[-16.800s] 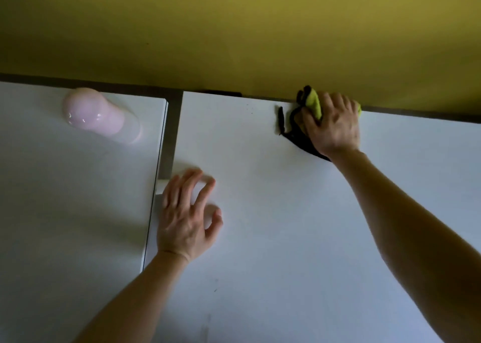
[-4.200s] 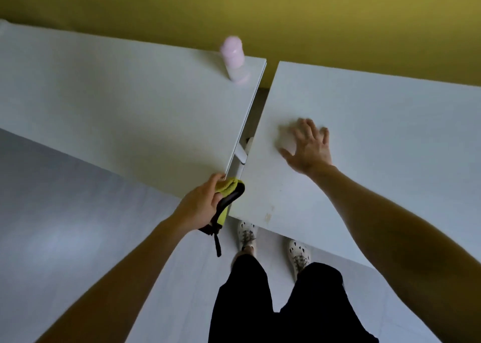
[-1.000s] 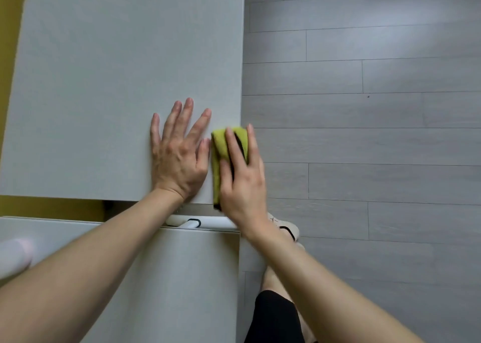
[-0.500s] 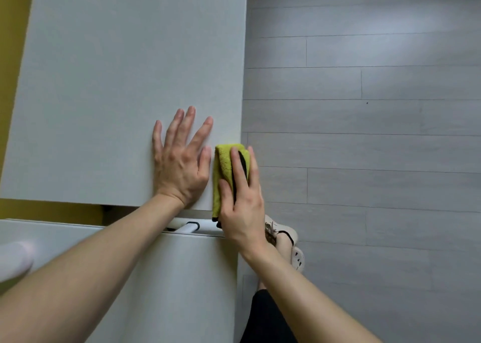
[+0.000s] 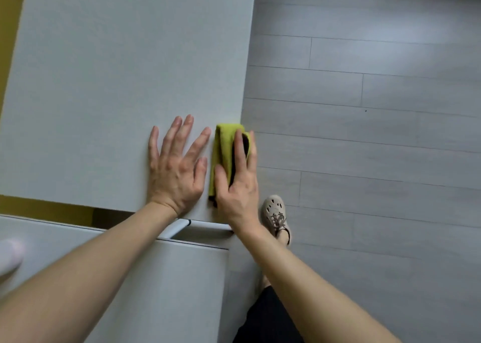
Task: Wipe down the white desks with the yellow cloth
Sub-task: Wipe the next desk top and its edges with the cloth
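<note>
Yellow cloth [image 5: 223, 147], soft and likely light, lies at the right edge of the white bench [image 5: 117, 69], best worked under a flat palm. Right hand [image 5: 238, 186] presses it, fingers straight; left hand [image 5: 177, 171] rests spread beside.

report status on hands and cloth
Left hand flat on white desk. Right hand presses yellow cloth at its edge. Pale pink object on near desk, apart.
</note>
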Available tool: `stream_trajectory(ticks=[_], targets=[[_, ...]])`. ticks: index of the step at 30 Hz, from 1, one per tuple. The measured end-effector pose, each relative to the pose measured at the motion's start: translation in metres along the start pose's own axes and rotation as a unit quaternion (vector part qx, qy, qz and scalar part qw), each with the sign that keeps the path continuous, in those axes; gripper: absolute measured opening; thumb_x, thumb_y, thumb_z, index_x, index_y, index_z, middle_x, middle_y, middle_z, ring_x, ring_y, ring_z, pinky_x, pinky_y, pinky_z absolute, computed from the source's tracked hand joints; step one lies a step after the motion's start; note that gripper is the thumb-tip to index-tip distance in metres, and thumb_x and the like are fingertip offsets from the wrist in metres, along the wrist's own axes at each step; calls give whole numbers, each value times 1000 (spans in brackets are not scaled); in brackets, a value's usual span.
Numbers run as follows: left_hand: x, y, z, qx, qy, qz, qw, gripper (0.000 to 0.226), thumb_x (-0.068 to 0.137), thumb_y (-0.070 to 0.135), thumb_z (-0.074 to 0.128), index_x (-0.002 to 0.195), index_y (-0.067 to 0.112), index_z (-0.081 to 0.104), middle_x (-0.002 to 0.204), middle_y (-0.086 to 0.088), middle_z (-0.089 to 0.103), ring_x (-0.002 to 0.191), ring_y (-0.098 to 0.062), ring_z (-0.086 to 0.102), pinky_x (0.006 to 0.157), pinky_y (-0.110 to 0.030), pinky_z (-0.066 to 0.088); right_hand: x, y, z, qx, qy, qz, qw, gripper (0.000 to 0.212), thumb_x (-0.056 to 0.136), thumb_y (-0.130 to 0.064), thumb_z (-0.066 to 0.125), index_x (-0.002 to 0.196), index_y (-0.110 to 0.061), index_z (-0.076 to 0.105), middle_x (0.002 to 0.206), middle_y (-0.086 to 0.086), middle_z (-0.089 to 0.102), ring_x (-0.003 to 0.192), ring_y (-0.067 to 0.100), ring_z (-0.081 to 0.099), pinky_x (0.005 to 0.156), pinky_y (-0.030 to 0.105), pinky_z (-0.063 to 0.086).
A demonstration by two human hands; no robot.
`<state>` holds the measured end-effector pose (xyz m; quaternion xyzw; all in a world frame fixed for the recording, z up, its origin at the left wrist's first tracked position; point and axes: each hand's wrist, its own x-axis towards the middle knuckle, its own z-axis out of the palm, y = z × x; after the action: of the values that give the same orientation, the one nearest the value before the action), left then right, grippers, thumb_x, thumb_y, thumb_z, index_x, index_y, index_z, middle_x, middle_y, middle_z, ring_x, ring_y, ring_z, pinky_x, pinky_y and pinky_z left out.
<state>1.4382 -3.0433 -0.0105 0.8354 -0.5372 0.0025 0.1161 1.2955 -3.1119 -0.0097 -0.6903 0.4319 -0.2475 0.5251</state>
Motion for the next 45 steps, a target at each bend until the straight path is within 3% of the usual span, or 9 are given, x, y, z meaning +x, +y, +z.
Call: stream_trajectory(ticks=[4,11,15,20,26,32,36,39,45], targets=[[0,1,-2,-2,-18,-3,1000,60,108,33,45,167,26,43,180,-7,25,168,-29,21,129,-72,15,-6,0,-13,3,-85,9,996,83,106,-28,63,170,-49,15,182,-5,5,166,11,17,130,30,28],[2,1,-3,-7,-22,-1,1000,61,106,30,46,166,22,46,179,-9,28,167,-31,23,128,-73,16,238,-37,-9,-37,-12,48,998,71,109,-25,57,173,-30,25,178,6,21,152,15,31,121,43,37],[1,2,-5,-2,-25,-2,1000,63,104,28,49,167,22,44,179,-9,26,167,-32,23,127,-75,17,168,-28,-3,-15,5,68,998,83,109,-26,56,175,-30,6,182,-5,12,161,10,22,129,52,32],[1,2,-5,2,-38,0,999,62,106,30,48,167,23,43,180,-10,25,167,-33,23,127,-75,18,6,-3,-14,-28,-72,26,997,86,110,-28,61,174,-32,4,183,-4,4,167,8,10,134,35,21],[1,3,-6,1,-42,2,999,61,106,26,47,166,19,45,179,-13,27,166,-36,24,126,-77,18,166,-25,-1,-31,-2,37,999,70,105,-28,58,170,-26,31,179,7,20,160,27,33,124,53,39],[14,-5,-21,0,-51,9,999,55,101,36,58,152,17,63,164,-14,49,152,-39,48,122,-68,31,229,-41,8,-49,55,77,994,88,107,-29,61,175,-25,5,181,2,19,149,37,45,120,52,38],[88,-21,-28,-30,-8,-26,999,39,101,31,60,134,13,70,125,-10,65,109,-40,63,97,-52,47,113,-20,-2,-44,-28,52,997,87,110,-29,59,175,-20,3,183,4,7,166,25,20,131,48,27],[177,-37,-15,-24,22,-91,995,37,104,30,56,135,15,66,126,-12,63,113,-39,60,98,-51,47,126,-19,-9,-54,-74,51,994,79,111,-33,55,174,-26,8,180,5,9,163,29,25,126,51,36],[332,-70,20,19,32,-72,997,41,105,39,52,141,23,62,153,-15,56,143,-38,52,119,-55,37,371,-48,4,-70,24,87,993,72,111,-40,50,173,-27,17,170,13,31,133,49,56,108,57,48]])
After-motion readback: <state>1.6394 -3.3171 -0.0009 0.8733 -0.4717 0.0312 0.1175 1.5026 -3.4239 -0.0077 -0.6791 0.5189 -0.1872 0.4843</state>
